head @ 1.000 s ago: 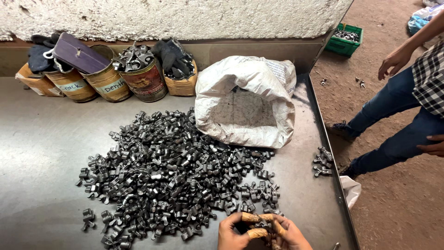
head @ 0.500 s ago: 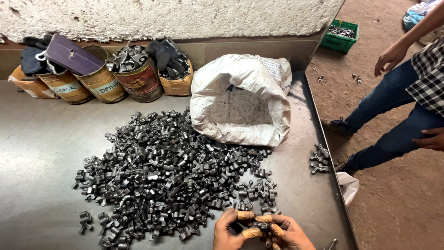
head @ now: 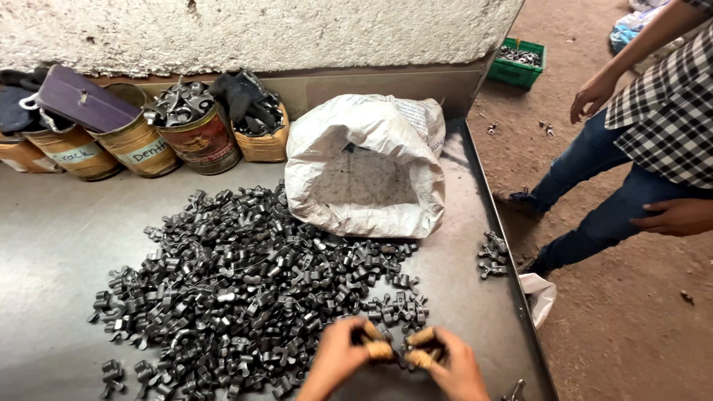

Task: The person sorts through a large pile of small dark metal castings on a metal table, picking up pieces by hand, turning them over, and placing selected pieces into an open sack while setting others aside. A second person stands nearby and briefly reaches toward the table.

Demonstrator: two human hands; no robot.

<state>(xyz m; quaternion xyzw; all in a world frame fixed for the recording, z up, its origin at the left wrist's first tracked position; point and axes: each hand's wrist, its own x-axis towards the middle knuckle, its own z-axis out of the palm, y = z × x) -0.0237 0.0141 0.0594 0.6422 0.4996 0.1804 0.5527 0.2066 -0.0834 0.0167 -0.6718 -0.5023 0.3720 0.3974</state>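
At the table's near edge, both hands meet over small metal parts.
Left hand and right hand pinch a dark metal piece between taped fingertips; the heap of parts lies just beyond, touching.

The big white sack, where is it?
The white sack lies open at the back of the metal table, just behind the pile of small metal parts, right of the tins.
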